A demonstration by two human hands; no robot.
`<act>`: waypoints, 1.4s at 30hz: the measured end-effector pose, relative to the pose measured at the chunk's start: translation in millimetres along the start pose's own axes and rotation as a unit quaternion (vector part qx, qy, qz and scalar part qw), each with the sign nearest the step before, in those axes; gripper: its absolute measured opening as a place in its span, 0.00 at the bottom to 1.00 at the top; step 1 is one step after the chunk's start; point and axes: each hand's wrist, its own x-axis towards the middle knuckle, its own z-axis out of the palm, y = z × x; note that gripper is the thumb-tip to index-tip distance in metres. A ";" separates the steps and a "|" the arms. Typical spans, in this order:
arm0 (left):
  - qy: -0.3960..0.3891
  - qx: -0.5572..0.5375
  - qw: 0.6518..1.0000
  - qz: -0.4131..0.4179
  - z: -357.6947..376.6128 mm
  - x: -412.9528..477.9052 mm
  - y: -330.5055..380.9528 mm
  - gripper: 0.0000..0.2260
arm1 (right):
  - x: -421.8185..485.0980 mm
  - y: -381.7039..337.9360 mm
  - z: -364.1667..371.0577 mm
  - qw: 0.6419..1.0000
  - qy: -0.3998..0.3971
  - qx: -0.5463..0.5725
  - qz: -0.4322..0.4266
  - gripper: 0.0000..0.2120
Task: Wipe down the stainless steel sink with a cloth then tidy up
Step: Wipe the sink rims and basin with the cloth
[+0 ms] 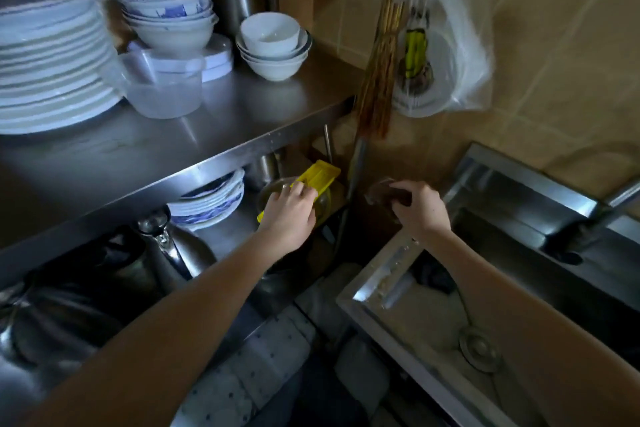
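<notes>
The left hand (289,215) curls its fingers round a yellow plastic tray (320,175), just over a metal bowl (272,190) on the low shelf (225,236). The right hand (420,210) grips a blurry brown cloth (381,192) by the far left corner of the steel sink (381,274). Plates (52,62) and bowls (169,17) sit piled on the top shelf (207,121), far left.

Brushed stainless steel sink (381,269) and two-tier steel shelf (194,146), both dully reflective; glossy white ceramic plates (52,55); translucent frosted plastic tub (162,97); smooth yellow plastic tray (317,177); matt beige wall tiles (561,55)
</notes>
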 end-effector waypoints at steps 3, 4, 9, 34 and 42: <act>-0.026 -0.032 0.999 -0.014 24.6 -15.7 19.1 0.14 | -18.0 18.5 8.2 1.000 -0.013 0.011 0.012 0.17; -0.036 -0.044 0.998 -0.016 32.7 -21.3 24.7 0.14 | -25.2 24.9 12.0 1.000 -0.016 0.014 0.016 0.17; -0.087 -0.069 0.992 -0.059 65.9 -48.9 42.1 0.14 | -59.5 52.7 30.8 0.999 -0.036 0.022 0.030 0.17; -0.183 -0.110 0.966 -0.145 119.6 -89.1 73.9 0.14 | -128.1 100.5 124.7 0.978 -0.203 -0.042 -0.037 0.14; -0.170 -0.095 0.967 -0.163 124.2 -83.8 78.7 0.14 | -93.3 121.1 131.0 0.985 -0.125 -0.073 -0.089 0.05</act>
